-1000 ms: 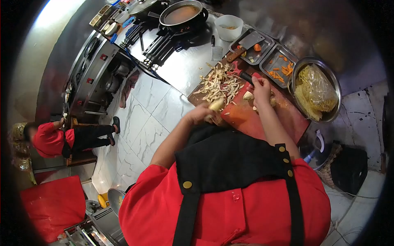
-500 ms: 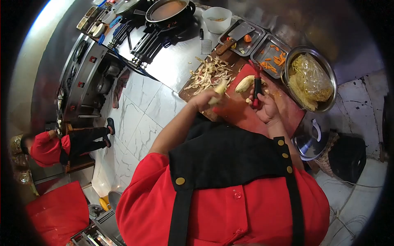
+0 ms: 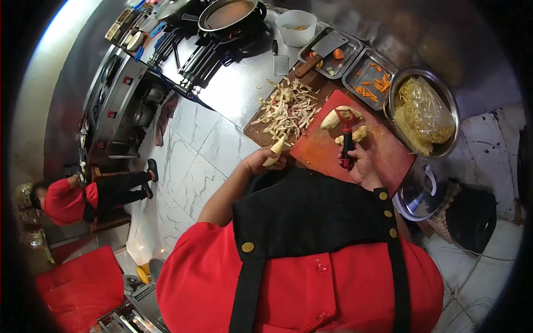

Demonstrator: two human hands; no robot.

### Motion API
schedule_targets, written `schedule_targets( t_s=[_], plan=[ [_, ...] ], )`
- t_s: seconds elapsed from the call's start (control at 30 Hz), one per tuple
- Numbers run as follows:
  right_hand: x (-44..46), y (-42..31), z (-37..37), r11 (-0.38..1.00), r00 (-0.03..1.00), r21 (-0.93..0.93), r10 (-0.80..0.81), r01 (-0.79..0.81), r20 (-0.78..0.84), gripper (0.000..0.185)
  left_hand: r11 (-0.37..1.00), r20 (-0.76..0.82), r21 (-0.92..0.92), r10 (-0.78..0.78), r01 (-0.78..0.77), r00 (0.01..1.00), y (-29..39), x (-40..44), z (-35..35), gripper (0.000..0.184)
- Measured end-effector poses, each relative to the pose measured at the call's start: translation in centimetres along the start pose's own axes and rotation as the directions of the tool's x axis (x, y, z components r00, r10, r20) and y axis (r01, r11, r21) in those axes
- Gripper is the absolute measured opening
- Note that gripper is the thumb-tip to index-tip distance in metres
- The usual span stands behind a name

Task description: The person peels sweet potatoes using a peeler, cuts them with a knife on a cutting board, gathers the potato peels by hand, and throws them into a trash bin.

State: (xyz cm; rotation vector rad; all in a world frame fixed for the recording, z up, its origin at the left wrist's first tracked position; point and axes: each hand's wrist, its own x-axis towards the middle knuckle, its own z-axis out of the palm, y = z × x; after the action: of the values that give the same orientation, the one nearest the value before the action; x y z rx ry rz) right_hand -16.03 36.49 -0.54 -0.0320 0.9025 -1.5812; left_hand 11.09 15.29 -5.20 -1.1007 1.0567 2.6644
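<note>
Between the fingers of my left hand (image 3: pixel 259 161) is a pale peeled root vegetable (image 3: pixel 276 150), held beside the near edge of the boards; its exact kind is unclear. My right hand (image 3: pixel 363 166) is wrapped around the black-and-red handle of a peeler (image 3: pixel 348 141), whose red head points away from me over a red cutting board (image 3: pixel 316 145). Two more peeled pale pieces lie on that board: a larger one (image 3: pixel 331 120) by the peeler's head and a knobbly one (image 3: pixel 360 134) close to the handle. A heap of peelings (image 3: pixel 288 105) covers the brown wooden board (image 3: pixel 254 129).
Beyond the boards are a cleaver (image 3: pixel 327 47) across one metal tray, another tray (image 3: pixel 383 102) with carrot strips, a grater (image 3: pixel 281 65) and a white bowl (image 3: pixel 296 36). A steel bowl (image 3: pixel 456 119) of noodles stands right. A co-worker (image 3: pixel 69 200) is at far left.
My left hand has drawn back toward my body with the vegetable. My right hand and the peeler have dropped slightly toward me, and the knobbly piece shows more fully.
</note>
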Motion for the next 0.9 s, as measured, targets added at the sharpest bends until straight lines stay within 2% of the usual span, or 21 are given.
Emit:
schedule_targets(
  t_s=[0.03, 0.1, 0.13, 0.17, 0.2, 0.23, 0.3, 0.33, 0.37, 0.43, 0.5, 0.57, 0.6, 0.63, 0.7, 0.73, 0.77, 0.8, 0.83, 0.87, 0.9],
  plan=[
    [0.3, 0.6, 0.1, 1.0, 1.0, 0.013, -0.009, 0.009, -0.006, 0.034, 1.0, 0.003, 0.013, -0.01, 0.01, 1.0, 0.4, 0.2, -0.3, 0.04],
    [1.2, 2.0, -0.1, 0.991, 0.999, -0.131, -0.008, 0.003, -0.037, 0.032, 0.995, 0.004, -0.102, -0.002, 0.002, 1.0, 1.6, 1.7, -1.3, 0.039],
    [1.5, 2.3, 0.9, 0.99, 0.999, -0.139, 0.032, -0.036, -0.031, 0.03, 0.986, -0.011, -0.086, 0.141, -0.141, 0.99, 2.7, 2.9, -1.6, 0.035],
    [1.8, 2.8, 1.9, 0.975, 0.997, -0.218, 0.038, -0.053, -0.072, 0.03, 0.978, -0.045, -0.011, 0.208, -0.209, 0.977, 4.1, 3.8, -2.3, 0.032],
    [2.4, 2.9, 3.4, 0.94, 0.99, -0.318, 0.096, -0.126, -0.108, 0.034, 0.94, -0.112, -0.042, 0.333, -0.34, 0.936, 4.5, 6.0, -4.9, 0.032],
    [3.4, 3.7, 4.3, 0.901, 0.993, -0.421, 0.064, -0.1, -0.099, 0.034, 0.901, -0.27, -0.091, 0.387, -0.424, 0.882, 5.5, 7.4, -5.5, 0.031],
    [5.9, 4.4, 6.2, 0.767, 0.997, -0.64, 0.004, -0.055, -0.082, 0.028, 0.823, -0.25, 0.256, 0.564, -0.508, 0.787, 8.6, 5.8, -2.8, 0.028],
    [7.8, 5.4, 6.1, 0.663, 0.996, -0.749, -0.062, -0.011, -0.07, 0.033, 0.855, -0.182, 0.169, 0.516, -0.49, 0.837, 10.2, 4.6, -1.9, 0.028],
    [6.9, 3.9, 8.5, 0.412, 0.979, -0.909, -0.204, 0.064, -0.023, 0.043, 0.881, -0.112, 0.085, 0.472, -0.465, 0.875, 11.4, 3.6, -1.1, 0.028],
    [9.5, 5.8, 7.9, 0.289, 0.935, -0.95, -0.355, 0.119, 0.01, 0.052, 0.907, -0.151, 0.082, 0.421, -0.413, 0.894, 11.6, 2.5, 0.2, 0.03],
    [9.9, 6.3, 6.9, 0.269, 0.918, -0.953, -0.395, 0.141, 0.024, 0.051, 0.931, -0.194, 0.08, 0.366, -0.357, 0.91, 10.7, 1.4, 0.9, 0.032],
    [8.7, 6.0, 6.5, 0.253, 0.902, -0.955, -0.43, 0.158, 0.035, 0.05, 0.913, -0.144, 0.257, 0.361, -0.317, 0.921, 8.9, 0.7, 1.8, 0.037],
    [7.1, 4.9, 6.4, 0.386, 0.878, -0.882, -0.474, 0.272, 0.063, 0.046, 0.836, -0.087, 0.435, 0.41, -0.335, 0.908, 8.4, 0.1, 3.0, 0.035],
    [5.6, 3.9, 6.0, 0.5, 0.851, -0.778, -0.518, 0.38, 0.084, 0.042, 0.931, -0.072, 0.248, 0.292, -0.266, 0.954, 7.8, 0.6, 3.2, 0.04],
    [3.1, 2.6, 3.6, 0.392, 0.782, -0.837, -0.619, 0.382, 0.067, 0.039, 0.905, -0.05, 0.328, 0.302, -0.27, 0.952, 6.7, 1.1, 5.7, 0.044],
    [2.2, 2.4, 1.6, 0.25, 0.71, -0.894, -0.697, 0.372, 0.101, 0.039, 0.908, -0.052, 0.326, 0.296, -0.264, 0.954, 6.8, 1.3, 6.7, 0.044],
    [1.3, 2.2, -0.3, 0.104, 0.632, -0.934, -0.761, 0.342, 0.146, 0.039, 0.887, -0.046, 0.411, 0.251, -0.211, 0.967, 7.1, 1.5, 7.5, 0.043],
    [0.0, 2.3, -1.9, 0.115, 0.613, -0.96, -0.787, 0.255, 0.068, 0.041, 0.855, -0.042, 0.493, 0.206, -0.159, 0.978, 7.2, 2.1, 8.2, 0.043],
    [-1.5, 2.6, -3.3, 0.13, 0.582, -0.978, -0.813, 0.164, -0.01, 0.042, 0.857, -0.038, 0.492, 0.2, -0.156, 0.979, 6.8, 3.0, 8.6, 0.043],
    [-2.7, 2.8, -4.5, 0.132, 0.58, -0.979, -0.814, 0.155, -0.018, 0.042, 0.706, -0.01, 0.677, 0.291, -0.208, 0.957, 6.3, 4.1, 9.0, 0.042],
    [-3.9, 3.0, -5.5, 0.024, 0.494, -0.999, -0.869, 0.047, 0.003, 0.044, 0.513, 0.042, 0.823, 0.373, -0.244, 0.927, 5.7, 4.8, 9.5, 0.042]
  ],
)
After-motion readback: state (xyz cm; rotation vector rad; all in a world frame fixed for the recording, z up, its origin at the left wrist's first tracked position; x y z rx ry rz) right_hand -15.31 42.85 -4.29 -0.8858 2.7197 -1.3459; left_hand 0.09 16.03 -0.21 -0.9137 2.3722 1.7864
